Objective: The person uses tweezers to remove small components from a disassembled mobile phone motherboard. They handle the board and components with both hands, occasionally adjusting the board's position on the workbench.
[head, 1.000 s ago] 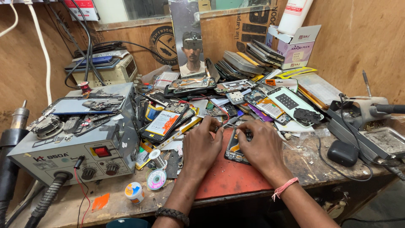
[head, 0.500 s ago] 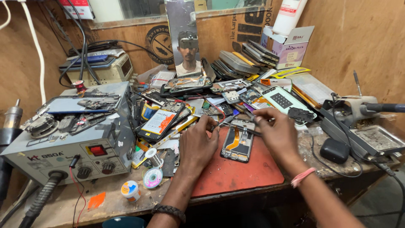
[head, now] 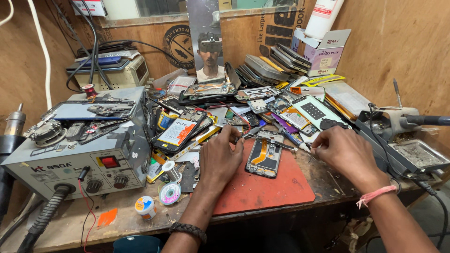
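Both hands have come off the opened phone (head: 264, 158) since half a second ago; right hand (head: 344, 152) has swung out to about 3 o'clock of it, left hand (head: 220, 159) has slid to its 9 o'clock side.

Phone lies back-off, face down on the red mat (head: 267, 187), mid-table, neither hand touching it now. Orange flex and board are exposed, so the rear cover is already off (judging from how it lies). No screen separated that I can see, and no loose screws small enough to make out.

Left hand: fingers curled, tips at the mat's upper left edge near the thin metal tweezers (head: 262, 137) lying at 12 o'clock of the phone. Can't tell whether I'm pinching anything.

Right hand: thumb and forefinger pressed together on a small blue-handled tool (head: 296, 142), tip pointing toward the phone's top right corner.

Judgement: teardown is partway, shell open, internals still seated, board work left to do.

Around: grey hot-air station (head: 79, 154) at 9 o'clock, solder wick spool (head: 169, 193) at 8 o'clock, stack of spare phones (head: 267, 70) at 12 o'clock, metal tray (head: 417, 154) at 3 o'clock of the table (head: 117, 220).
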